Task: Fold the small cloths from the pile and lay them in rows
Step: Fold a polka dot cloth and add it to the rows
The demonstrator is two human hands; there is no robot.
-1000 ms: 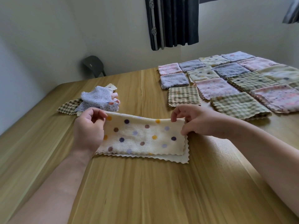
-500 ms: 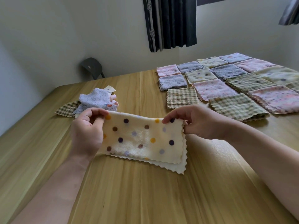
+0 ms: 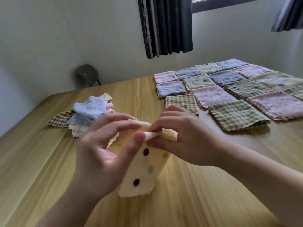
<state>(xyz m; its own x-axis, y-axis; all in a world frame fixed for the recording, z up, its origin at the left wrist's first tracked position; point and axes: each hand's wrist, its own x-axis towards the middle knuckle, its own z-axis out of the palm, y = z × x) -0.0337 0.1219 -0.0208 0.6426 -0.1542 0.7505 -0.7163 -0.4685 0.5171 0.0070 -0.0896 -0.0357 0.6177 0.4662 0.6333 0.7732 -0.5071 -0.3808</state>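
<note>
Both hands are meeting over the middle of the table (image 3: pixel 213 194): the left hand (image 3: pixel 105 154) is pinching the top edge of the cream dotted cloth (image 3: pixel 144 171) between thumb and curled fingers, and the right hand (image 3: pixel 185 138) is pinching that same rolled edge just beside it. The cloth is hanging down in front of the left palm, its scalloped bottom edge sitting low over the wood; whether it is touching, I cannot tell. The unfolded pile (image 3: pixel 88 112) is lying behind the left hand, and the folded cloths (image 3: pixel 229 89) are lying in tidy rows at far right
</note>
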